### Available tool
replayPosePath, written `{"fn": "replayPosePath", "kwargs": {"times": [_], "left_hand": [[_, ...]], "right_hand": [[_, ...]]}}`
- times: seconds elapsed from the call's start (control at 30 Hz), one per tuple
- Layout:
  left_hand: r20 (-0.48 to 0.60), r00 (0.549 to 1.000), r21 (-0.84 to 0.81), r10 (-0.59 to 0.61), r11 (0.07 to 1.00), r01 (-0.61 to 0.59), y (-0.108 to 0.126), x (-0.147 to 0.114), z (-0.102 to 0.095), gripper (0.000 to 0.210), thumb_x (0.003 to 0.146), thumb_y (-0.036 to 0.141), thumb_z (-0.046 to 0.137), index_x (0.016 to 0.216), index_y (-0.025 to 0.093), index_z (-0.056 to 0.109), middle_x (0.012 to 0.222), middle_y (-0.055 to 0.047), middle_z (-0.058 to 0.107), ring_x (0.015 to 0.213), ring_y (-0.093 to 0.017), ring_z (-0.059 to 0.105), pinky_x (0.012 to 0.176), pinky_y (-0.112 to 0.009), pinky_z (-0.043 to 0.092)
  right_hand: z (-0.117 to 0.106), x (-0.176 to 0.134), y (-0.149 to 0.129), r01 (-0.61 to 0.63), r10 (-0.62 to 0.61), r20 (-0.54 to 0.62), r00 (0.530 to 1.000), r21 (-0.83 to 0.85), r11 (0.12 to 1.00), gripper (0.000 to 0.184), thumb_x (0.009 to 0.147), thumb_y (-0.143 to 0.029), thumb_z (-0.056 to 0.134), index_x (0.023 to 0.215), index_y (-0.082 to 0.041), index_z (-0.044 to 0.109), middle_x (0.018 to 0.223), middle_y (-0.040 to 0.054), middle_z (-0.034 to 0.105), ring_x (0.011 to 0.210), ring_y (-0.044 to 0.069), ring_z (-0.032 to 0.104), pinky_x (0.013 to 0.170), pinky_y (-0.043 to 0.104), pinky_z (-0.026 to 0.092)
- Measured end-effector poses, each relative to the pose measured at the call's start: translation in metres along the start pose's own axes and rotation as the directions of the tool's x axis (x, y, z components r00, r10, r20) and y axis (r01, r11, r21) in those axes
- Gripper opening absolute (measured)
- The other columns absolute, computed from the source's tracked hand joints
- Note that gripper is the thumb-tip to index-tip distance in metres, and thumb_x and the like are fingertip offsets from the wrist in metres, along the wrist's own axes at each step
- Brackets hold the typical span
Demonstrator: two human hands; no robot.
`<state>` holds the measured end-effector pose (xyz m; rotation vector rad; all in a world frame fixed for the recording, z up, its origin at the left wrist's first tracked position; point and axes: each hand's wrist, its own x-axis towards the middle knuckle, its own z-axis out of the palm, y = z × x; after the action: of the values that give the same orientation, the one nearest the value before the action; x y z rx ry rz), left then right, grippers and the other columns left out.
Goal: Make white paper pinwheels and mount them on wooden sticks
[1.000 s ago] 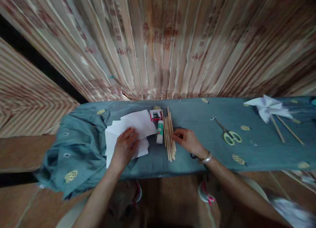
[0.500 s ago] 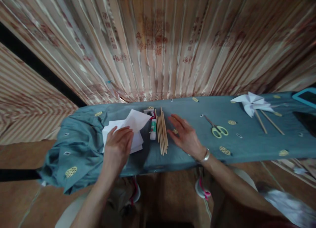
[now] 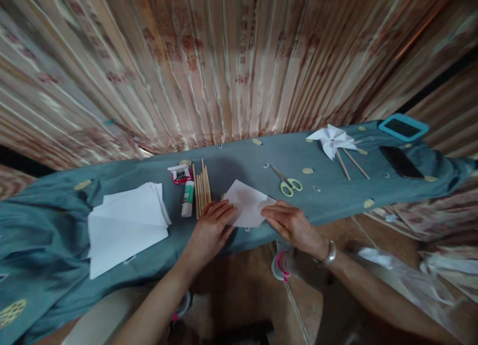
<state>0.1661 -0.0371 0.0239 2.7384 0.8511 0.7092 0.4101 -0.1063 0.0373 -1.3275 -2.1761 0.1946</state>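
A white sheet of paper is held between my two hands, low over the cloth near the front edge. My left hand grips its left side, fingers on top. At its right corner, my right hand pinches the paper between thumb and fingers. Just left of the sheet lie several wooden sticks, partly behind my left hand. A green and white glue stick rests beside them. Further left is a stack of white paper. Scissors with light green handles lie beyond my right hand.
A small red box of dark bits sits behind the glue stick. Paper pinwheels on sticks lie at the right, near a black phone and a blue-framed tablet. A teal cloth covers the table; a curtain hangs behind.
My left hand has carried one sheet rightward from the stack, past the sticks. My right hand has closed on its right corner. The view has turned to the right.
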Motion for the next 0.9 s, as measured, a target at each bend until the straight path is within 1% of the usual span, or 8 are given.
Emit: {"fn": "replayPosePath", "kwargs": {"times": [0.1, 0.2, 0.33, 0.53, 0.67, 0.73, 0.83, 0.9], "left_hand": [[0.036, 0.999, -0.037, 0.039, 0.999, -0.038, -0.008, 0.003, 0.009, 0.021, 0.091, 0.018, 0.055, 0.108, 0.02, 0.067, 0.11, -0.007, 0.073, 0.11, -0.024, 0.064, 0.097, -0.048, 0.05], [0.023, 0.996, -0.094, 0.087, 0.992, -0.084, -0.002, 0.005, 0.01, 0.022, 0.096, 0.02, 0.047, 0.1, 0.018, 0.068, 0.099, -0.007, 0.075, 0.095, -0.02, 0.068, 0.091, -0.042, 0.054], [0.037, 0.999, -0.178, 0.011, 0.984, -0.004, 0.012, 0.002, 0.007, 0.024, 0.098, 0.023, 0.043, 0.098, 0.017, 0.067, 0.089, -0.006, 0.073, 0.083, -0.016, 0.069, 0.078, -0.029, 0.057], [0.071, 0.988, -0.176, -0.136, 0.973, 0.147, 0.016, -0.008, 0.012, 0.034, 0.098, 0.031, 0.043, 0.128, 0.017, 0.052, 0.095, -0.008, 0.069, 0.081, -0.018, 0.069, 0.072, -0.029, 0.058], [0.099, 0.98, -0.193, -0.173, 0.963, 0.189, 0.018, -0.012, 0.012, 0.041, 0.096, 0.031, 0.046, 0.135, 0.018, 0.044, 0.096, -0.007, 0.068, 0.079, -0.018, 0.069, 0.072, -0.031, 0.059], [0.11, 0.982, -0.186, -0.153, 0.967, 0.171, 0.019, -0.014, 0.01, 0.04, 0.095, 0.029, 0.049, 0.133, 0.018, 0.045, 0.096, -0.007, 0.068, 0.08, -0.019, 0.069, 0.072, -0.032, 0.06], [0.111, 0.993, -0.132, -0.041, 0.99, 0.056, 0.021, -0.018, 0.006, 0.028, 0.092, 0.022, 0.054, 0.12, 0.017, 0.057, 0.1, -0.007, 0.07, 0.089, -0.021, 0.068, 0.079, -0.036, 0.06], [0.097, 0.994, -0.093, 0.045, 0.995, -0.036, 0.022, -0.023, 0.005, 0.022, 0.09, 0.015, 0.055, 0.111, 0.013, 0.062, 0.106, -0.009, 0.07, 0.098, -0.023, 0.066, 0.086, -0.038, 0.059]], "right_hand": [[-0.004, -0.02, 0.013, -0.084, 0.085, -0.003, 0.996, 0.127, 0.988, 0.02, 0.095, -0.022, 0.052, 0.102, -0.02, 0.07, 0.096, 0.0064, 0.075, 0.088, 0.019, 0.066, 0.079, 0.033, 0.055], [-0.006, -0.03, 0.017, -0.21, 0.217, -0.005, 0.976, 0.242, 0.947, 0.015, 0.092, -0.024, 0.058, 0.098, -0.022, 0.072, 0.094, 0.005, 0.076, 0.089, 0.019, 0.066, 0.08, 0.033, 0.054], [-0.006, -0.031, 0.02, -0.336, 0.366, -0.011, 0.93, 0.37, 0.866, 0.015, 0.092, -0.028, 0.058, 0.096, -0.022, 0.072, 0.1, 0.006, 0.074, 0.096, 0.019, 0.065, 0.085, 0.033, 0.053], [0.004, -0.012, 0.024, -0.485, 0.498, 0.075, 0.864, 0.392, 0.782, 0.022, 0.093, -0.033, 0.055, 0.092, -0.02, 0.073, 0.087, 0.005, 0.074, 0.078, 0.018, 0.067, 0.072, 0.03, 0.052], [0.004, 0.001, 0.026, -0.482, 0.493, 0.079, 0.866, 0.388, 0.785, 0.021, 0.092, -0.032, 0.056, 0.094, -0.02, 0.073, 0.088, 0.0043, 0.075, 0.078, 0.017, 0.069, 0.072, 0.03, 0.053], [-0.003, 0.002, 0.028, -0.447, 0.446, 0.101, 0.89, 0.393, 0.803, 0.018, 0.091, -0.03, 0.058, 0.095, -0.021, 0.072, 0.089, 0.0042, 0.074, 0.08, 0.017, 0.068, 0.074, 0.031, 0.054], [-0.016, -0.005, 0.032, -0.339, 0.301, 0.156, 0.941, 0.408, 0.848, 0.011, 0.088, -0.027, 0.063, 0.093, -0.023, 0.072, 0.106, 0.0057, 0.072, 0.1, 0.019, 0.066, 0.09, 0.039, 0.054], [-0.022, -0.014, 0.035, -0.297, 0.24, 0.194, 0.951, 0.368, 0.881, 0.01, 0.087, -0.023, 0.064, 0.093, -0.024, 0.072, 0.116, 0.0062, 0.07, 0.11, 0.021, 0.063, 0.096, 0.043, 0.051]]}}
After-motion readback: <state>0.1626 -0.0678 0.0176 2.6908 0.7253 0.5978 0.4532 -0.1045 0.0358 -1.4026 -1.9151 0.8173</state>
